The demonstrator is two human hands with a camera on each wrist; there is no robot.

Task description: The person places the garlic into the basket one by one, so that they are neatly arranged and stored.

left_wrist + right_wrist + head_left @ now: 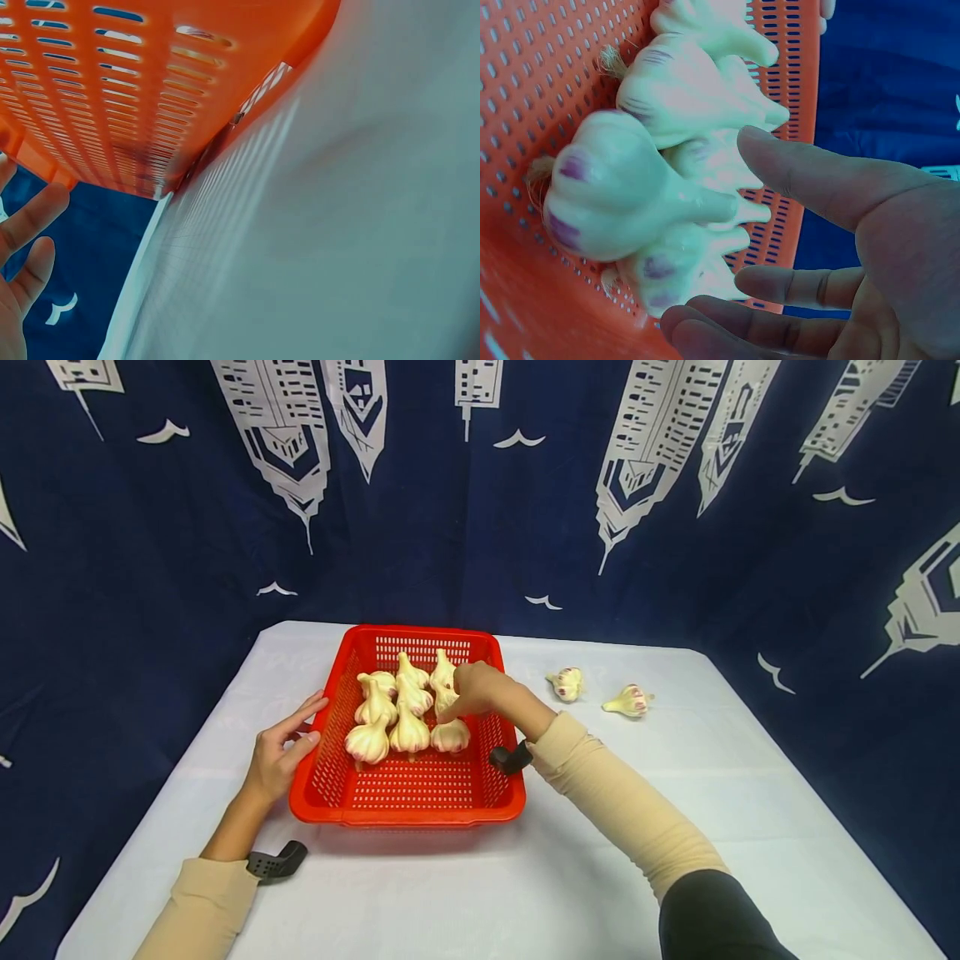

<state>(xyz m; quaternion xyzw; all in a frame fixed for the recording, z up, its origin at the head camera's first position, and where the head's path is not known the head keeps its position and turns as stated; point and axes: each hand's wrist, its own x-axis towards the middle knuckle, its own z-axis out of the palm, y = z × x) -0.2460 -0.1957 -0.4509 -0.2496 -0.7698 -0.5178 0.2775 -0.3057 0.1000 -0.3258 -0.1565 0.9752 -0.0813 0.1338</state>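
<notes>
A red perforated plastic basket (431, 817) holds several white garlic bulbs (409, 732) with purple-tinged bases, set in rough rows. My right hand (482, 690) is inside it, over the bulbs on the right side. In the right wrist view its thumb and fingers are spread apart near the stem of a garlic bulb (604, 191), with nothing between them. My left hand (276, 758) rests against the basket's left rim, fingers extended. The left wrist view shows its fingers (36, 217) at the basket's edge. Part of the right-hand bulbs is hidden by my right hand.
Two more garlic bulbs lie on the white table (675, 810) right of the basket: one nearer bulb (567, 683) and one farther right (630, 701). A dark blue curtain (450, 527) with white building prints hangs behind the table.
</notes>
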